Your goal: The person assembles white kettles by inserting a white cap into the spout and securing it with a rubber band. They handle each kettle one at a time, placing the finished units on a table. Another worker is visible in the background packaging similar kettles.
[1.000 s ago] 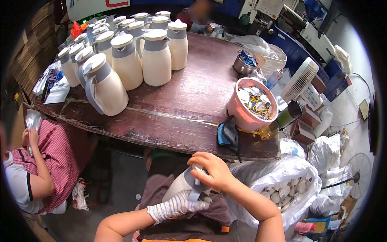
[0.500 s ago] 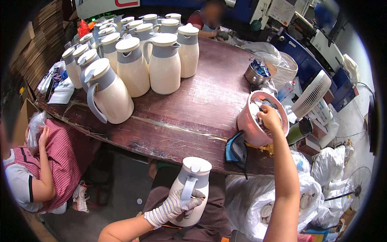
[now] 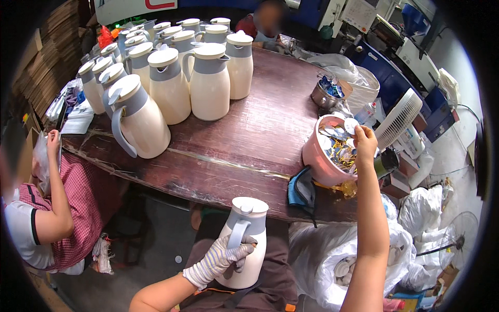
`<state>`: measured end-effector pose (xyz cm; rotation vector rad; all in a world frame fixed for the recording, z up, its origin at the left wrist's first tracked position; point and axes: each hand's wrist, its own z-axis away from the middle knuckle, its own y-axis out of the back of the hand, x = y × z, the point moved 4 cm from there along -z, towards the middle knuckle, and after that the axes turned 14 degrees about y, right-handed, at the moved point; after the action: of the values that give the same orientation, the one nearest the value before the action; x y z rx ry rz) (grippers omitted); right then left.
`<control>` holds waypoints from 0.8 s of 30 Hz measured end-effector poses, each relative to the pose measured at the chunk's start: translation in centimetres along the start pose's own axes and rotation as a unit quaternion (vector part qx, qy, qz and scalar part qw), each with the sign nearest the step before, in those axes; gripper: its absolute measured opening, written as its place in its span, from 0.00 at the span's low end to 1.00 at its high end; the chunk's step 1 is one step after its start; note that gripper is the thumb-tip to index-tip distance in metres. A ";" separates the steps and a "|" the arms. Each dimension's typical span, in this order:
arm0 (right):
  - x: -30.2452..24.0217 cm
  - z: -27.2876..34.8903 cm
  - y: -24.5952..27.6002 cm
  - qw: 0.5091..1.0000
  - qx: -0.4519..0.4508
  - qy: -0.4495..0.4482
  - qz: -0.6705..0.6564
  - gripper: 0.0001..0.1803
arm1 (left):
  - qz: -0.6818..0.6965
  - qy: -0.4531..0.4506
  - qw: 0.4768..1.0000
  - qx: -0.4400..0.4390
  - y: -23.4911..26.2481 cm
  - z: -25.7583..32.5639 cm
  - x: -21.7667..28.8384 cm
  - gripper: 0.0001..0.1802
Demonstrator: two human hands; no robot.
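Observation:
My left hand, in a striped knit glove, is closed round the handle of a cream jug with a grey collar and white lid. The jug stands upright on my lap. My bare right hand pinches a round white tag at the rim of a pink bucket. Inside the bucket lies a heap of round tags with gold strings. A blue and black cloth pouch lies beside the bucket at the table's edge.
Several matching jugs stand at the table's far left. A metal pot sits behind the bucket. White plastic bags fill the right side. A co-worker in red check sits at left; another person is across the table.
My right hand has risen out of the bucket's contents, now with a round white tag in its fingers. My left hand keeps hold of the jug. The left co-worker's hand has gone up.

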<state>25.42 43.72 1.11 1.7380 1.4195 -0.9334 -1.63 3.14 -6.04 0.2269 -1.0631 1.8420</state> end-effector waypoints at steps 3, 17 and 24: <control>-8.0 7.1 -2.7 0.992 -0.121 -0.002 -0.030 0.09 | 0.065 -0.080 0.994 -0.026 0.9 0.9 0.1 0.24; -13.7 34.0 -9.6 0.932 -0.359 -0.041 -0.013 0.07 | -0.085 -0.064 0.989 0.098 4.5 0.9 -1.1 0.14; -12.0 32.4 -6.7 0.811 -0.148 -0.322 -0.465 0.05 | -0.017 -0.256 0.936 0.243 4.3 1.3 1.3 0.10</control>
<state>13.81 11.07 -5.20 0.3096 1.7710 -1.4958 -6.12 2.32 -6.93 1.0581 -0.9056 2.0436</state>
